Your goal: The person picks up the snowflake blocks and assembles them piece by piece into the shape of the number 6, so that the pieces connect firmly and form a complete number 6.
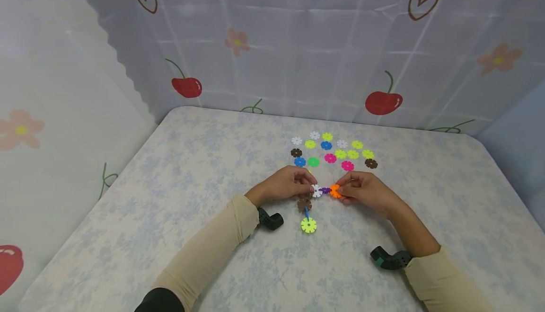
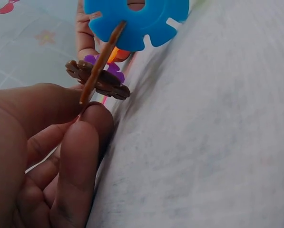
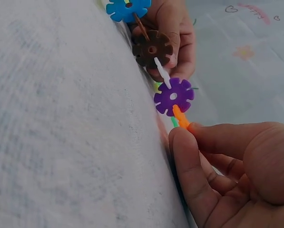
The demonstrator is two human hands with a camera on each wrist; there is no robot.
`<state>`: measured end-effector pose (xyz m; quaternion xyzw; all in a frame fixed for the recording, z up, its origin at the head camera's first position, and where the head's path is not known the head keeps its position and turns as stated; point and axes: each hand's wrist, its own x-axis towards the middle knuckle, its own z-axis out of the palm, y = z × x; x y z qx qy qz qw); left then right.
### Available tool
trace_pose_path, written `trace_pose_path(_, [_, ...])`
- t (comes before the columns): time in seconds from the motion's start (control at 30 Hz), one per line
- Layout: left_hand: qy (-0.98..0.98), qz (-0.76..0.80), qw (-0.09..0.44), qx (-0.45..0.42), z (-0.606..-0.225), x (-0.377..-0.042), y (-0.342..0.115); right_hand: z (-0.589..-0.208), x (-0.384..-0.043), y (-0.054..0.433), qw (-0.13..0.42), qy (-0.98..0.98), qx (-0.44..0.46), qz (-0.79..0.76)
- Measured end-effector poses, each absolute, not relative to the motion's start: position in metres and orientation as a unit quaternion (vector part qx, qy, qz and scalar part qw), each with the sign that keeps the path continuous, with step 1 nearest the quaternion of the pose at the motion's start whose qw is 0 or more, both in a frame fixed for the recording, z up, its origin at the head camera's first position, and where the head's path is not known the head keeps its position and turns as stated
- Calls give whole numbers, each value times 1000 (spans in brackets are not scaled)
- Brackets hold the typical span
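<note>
Desk (image 1: pixel 183 160): pale top, blotchy blue-grey pattern, rounded far corners. Loose notched discs lie flat on it: brown disc (image 1: pixel 296 153), blue disc (image 1: pixel 300 162) and green disc (image 1: pixel 313 162) just beyond the left hand (image 1: pixel 290 182), white discs (image 1: pixel 296 140) farther out. Pink discs (image 1: pixel 347 165) and another brown disc (image 1: pixel 371 164) near the right hand (image 1: pixel 364 189), far side; yellow discs (image 1: pixel 353 154) scattered past both.

Behind a table (image 1: pixel 204 160) with a pale, blue-mottled top hangs a whitish curtain (image 1: pixel 289 66) printed with red cherries (image 1: pixel 187 87), brown outlined hearts (image 1: pixel 423 6) and pale orange flowers (image 1: pixel 237 42) with yellow centres, their motifs recurring at left.
</note>
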<state>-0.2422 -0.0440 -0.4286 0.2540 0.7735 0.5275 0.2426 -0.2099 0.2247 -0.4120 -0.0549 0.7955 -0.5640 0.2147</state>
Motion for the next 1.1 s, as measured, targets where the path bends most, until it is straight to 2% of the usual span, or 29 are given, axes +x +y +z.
trace_pose_path(0.8, [751, 577, 241, 214, -428, -240, -45, -408, -203, 205, 155, 817, -38, -555])
trace_pose_path(1.1, [754, 576, 239, 207, -431, -240, -43, -414, -204, 206, 160, 805, -36, -570])
